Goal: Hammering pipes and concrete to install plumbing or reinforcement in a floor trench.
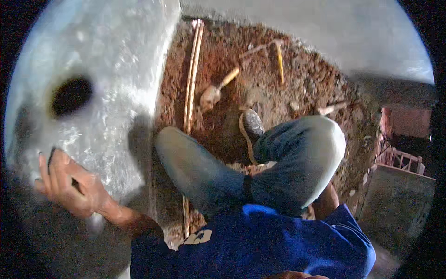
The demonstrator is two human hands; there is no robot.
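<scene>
My left hand point(72, 183) is at the grey plastered wall point(116, 56) on the left, its fingers bent around a thin dark object I cannot make out, below a dark oval hole or patch point(72, 95). On the right, my forearm point(327, 200) shows behind my bent knee; my right hand is hidden. My jeans-clad legs point(195, 167) are bent over reddish soil point(283, 102), with a shoe point(253, 125) between the knees.
Two long wooden strips point(193, 74) lie along the wall's foot. A mortar-crusted trowel point(218, 90) and a yellow-handled tool point(279, 60) lie on the soil. A grey surface point(302, 23) borders the top; at right are a slab point(399, 204) and a small railing point(402, 158).
</scene>
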